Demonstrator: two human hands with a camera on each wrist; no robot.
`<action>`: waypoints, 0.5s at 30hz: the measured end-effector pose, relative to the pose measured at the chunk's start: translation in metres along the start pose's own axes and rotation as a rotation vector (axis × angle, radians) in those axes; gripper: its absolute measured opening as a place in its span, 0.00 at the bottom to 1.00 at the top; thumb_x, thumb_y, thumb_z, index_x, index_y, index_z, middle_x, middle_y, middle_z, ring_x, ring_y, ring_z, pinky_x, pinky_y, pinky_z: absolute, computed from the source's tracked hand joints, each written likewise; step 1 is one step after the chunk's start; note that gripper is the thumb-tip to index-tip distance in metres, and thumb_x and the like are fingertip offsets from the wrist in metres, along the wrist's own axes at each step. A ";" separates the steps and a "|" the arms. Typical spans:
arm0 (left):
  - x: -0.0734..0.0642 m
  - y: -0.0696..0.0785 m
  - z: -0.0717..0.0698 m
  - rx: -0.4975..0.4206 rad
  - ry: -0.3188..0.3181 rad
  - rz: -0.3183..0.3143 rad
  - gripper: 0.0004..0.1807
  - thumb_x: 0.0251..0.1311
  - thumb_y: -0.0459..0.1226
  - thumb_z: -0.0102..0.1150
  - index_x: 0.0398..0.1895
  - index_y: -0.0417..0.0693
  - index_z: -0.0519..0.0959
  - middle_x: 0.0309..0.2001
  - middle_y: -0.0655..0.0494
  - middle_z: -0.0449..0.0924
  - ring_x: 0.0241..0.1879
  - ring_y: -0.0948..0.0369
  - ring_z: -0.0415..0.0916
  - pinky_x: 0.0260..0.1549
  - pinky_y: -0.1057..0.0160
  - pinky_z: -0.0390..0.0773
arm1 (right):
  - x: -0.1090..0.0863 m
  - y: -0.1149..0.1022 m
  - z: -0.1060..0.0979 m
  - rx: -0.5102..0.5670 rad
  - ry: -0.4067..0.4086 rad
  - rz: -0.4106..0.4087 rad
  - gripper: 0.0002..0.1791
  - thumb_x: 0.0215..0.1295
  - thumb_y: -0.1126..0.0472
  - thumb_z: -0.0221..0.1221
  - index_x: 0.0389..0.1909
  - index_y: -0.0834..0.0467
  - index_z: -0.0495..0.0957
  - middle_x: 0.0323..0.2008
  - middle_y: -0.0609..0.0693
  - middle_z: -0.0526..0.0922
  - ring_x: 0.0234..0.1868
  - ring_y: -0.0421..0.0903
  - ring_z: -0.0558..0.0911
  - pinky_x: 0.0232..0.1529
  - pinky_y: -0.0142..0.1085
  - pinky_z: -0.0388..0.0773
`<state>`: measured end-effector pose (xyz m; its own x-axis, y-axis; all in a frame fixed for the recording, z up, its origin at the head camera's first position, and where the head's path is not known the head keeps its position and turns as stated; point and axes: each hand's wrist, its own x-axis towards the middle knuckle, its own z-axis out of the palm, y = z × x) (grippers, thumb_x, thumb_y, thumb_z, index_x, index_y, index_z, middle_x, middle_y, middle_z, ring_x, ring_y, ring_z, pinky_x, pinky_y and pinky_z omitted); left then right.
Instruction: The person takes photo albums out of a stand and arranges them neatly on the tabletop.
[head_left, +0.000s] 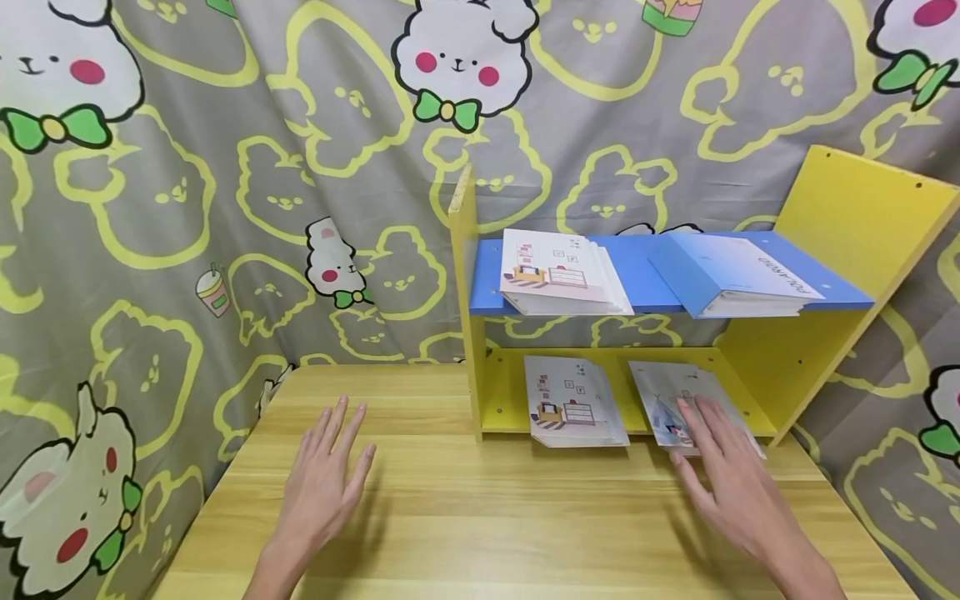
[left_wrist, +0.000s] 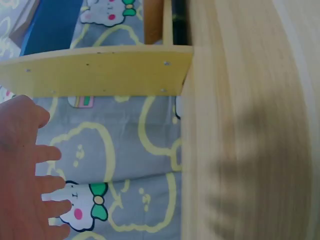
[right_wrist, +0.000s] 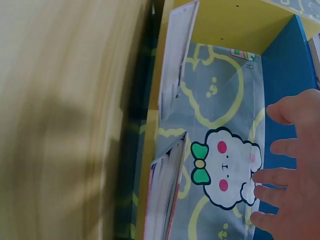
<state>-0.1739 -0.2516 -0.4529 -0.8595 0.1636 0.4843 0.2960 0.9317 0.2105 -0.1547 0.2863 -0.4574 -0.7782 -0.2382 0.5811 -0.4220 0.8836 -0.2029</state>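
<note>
My left hand [head_left: 324, 479] hovers over the wooden table left of the shelf, fingers spread and holding nothing. In the left wrist view its fingers [left_wrist: 47, 181] point toward the curtain. My right hand [head_left: 731, 483] is held palm down in front of the shelf, its fingers loosely straight and its grasp empty. In the head view its fingertips overlap a grey-white booklet [head_left: 675, 387] with a tent picture on the lower shelf. Beside that lies another booklet stack [head_left: 573, 400] with a furniture drawing. On the blue upper shelf are a similar white stack [head_left: 558, 271] and a blue "POLAROID" album [head_left: 738, 271].
A small shelf with yellow side panels [head_left: 862, 250] and a blue upper board [head_left: 637, 267] stands at the table's back right. The wooden table [head_left: 525, 517] stretches in front and to the left. A grey patterned curtain [head_left: 337, 167] hangs behind and at both sides.
</note>
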 end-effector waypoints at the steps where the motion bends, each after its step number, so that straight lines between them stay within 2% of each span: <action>1: 0.001 0.001 0.000 -0.011 0.012 0.005 0.33 0.78 0.51 0.47 0.80 0.51 0.60 0.81 0.44 0.50 0.78 0.41 0.49 0.76 0.39 0.45 | 0.002 0.000 0.000 0.009 0.019 -0.011 0.42 0.72 0.54 0.60 0.82 0.53 0.52 0.78 0.64 0.55 0.78 0.64 0.55 0.80 0.52 0.40; 5: 0.007 0.007 0.001 -0.067 0.084 0.042 0.33 0.76 0.48 0.53 0.79 0.51 0.62 0.79 0.43 0.55 0.77 0.42 0.53 0.77 0.43 0.48 | 0.008 -0.001 0.002 0.049 0.068 -0.032 0.42 0.70 0.56 0.61 0.81 0.54 0.56 0.77 0.63 0.59 0.76 0.65 0.59 0.79 0.51 0.45; 9: 0.016 0.014 0.000 -0.132 0.163 0.092 0.33 0.73 0.44 0.57 0.78 0.48 0.65 0.76 0.42 0.62 0.74 0.42 0.59 0.73 0.41 0.58 | 0.012 -0.003 0.004 0.096 0.085 -0.009 0.41 0.69 0.58 0.62 0.80 0.54 0.58 0.77 0.62 0.60 0.74 0.67 0.61 0.78 0.56 0.51; 13: 0.022 0.020 -0.001 -0.219 0.190 0.103 0.33 0.72 0.41 0.59 0.78 0.50 0.65 0.73 0.43 0.67 0.70 0.43 0.65 0.67 0.38 0.66 | 0.017 -0.006 0.006 0.131 0.122 0.013 0.39 0.68 0.58 0.63 0.79 0.53 0.61 0.76 0.61 0.62 0.72 0.67 0.64 0.74 0.62 0.57; 15: 0.023 0.023 0.000 -0.263 0.186 0.095 0.33 0.72 0.41 0.60 0.78 0.53 0.64 0.72 0.45 0.68 0.69 0.45 0.67 0.65 0.38 0.68 | 0.018 -0.008 0.007 0.142 0.148 0.019 0.38 0.68 0.59 0.63 0.78 0.53 0.63 0.75 0.61 0.64 0.71 0.67 0.65 0.74 0.59 0.59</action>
<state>-0.1872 -0.2268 -0.4368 -0.7389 0.1611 0.6542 0.4897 0.7954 0.3572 -0.1692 0.2722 -0.4507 -0.7144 -0.1506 0.6834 -0.4771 0.8192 -0.3182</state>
